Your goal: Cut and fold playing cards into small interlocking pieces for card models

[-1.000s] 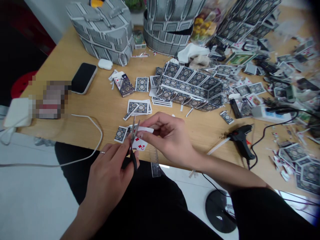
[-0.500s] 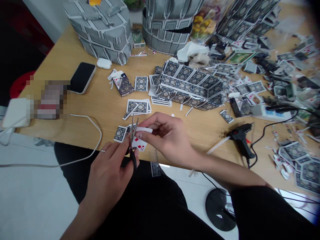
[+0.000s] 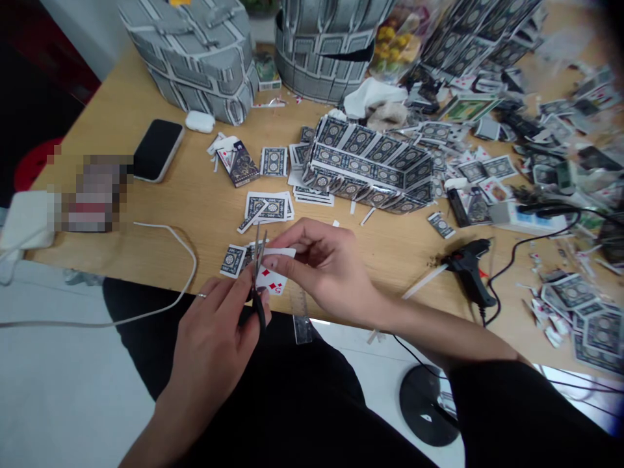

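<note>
The left hand grips black-handled steel scissors, blades up, biting the white diamond-printed playing card that the right hand pinches taut (steadying it).

Bare table lies left of the hands; card stacks and card box crowd ahead.

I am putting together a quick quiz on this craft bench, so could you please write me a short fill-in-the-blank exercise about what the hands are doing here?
1. The left hand holds a pair of ____ with black handles.
2. The right hand pinches a playing card whose pips are coloured ____.
3. To the right of the hands, a black ____ gun lies on the wooden table with its cable attached.
4. The dark phone lies screen-up beside a small white ____ case.

Missing words: scissors; red; glue; earbud
</note>
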A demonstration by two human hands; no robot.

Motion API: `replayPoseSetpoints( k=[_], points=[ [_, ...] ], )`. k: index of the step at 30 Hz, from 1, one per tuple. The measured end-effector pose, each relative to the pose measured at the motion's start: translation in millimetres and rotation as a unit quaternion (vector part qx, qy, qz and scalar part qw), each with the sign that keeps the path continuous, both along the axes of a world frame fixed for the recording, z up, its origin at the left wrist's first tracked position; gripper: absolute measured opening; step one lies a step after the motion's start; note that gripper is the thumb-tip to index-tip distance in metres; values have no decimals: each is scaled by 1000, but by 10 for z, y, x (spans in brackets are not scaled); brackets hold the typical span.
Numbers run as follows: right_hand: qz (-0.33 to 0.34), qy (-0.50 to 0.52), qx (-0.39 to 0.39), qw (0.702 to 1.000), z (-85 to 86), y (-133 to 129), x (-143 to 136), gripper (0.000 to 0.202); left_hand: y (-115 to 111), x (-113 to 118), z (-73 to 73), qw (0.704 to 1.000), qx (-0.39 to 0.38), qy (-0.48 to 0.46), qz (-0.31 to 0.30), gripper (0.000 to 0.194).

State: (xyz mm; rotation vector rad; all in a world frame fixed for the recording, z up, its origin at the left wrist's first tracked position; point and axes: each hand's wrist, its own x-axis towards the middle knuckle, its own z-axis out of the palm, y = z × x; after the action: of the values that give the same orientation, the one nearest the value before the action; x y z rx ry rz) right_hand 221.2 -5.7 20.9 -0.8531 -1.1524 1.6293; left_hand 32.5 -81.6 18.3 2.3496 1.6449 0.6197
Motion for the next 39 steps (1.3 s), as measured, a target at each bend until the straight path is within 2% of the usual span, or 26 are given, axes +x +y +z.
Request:
replayPoseSetpoints(
  k=[12, 27, 39],
  points=[
    [0, 14, -10, 1000, 12, -1, 4, 24, 3, 20, 9, 998, 48, 19, 18, 32],
    [-6, -6, -14, 1000, 19, -10, 18, 28, -8, 39, -13, 999, 42, 24, 11, 39],
    [-4, -3, -15, 1000, 32, -7, 21, 27, -17, 67, -14, 999, 50, 12, 12, 36]
  ],
)
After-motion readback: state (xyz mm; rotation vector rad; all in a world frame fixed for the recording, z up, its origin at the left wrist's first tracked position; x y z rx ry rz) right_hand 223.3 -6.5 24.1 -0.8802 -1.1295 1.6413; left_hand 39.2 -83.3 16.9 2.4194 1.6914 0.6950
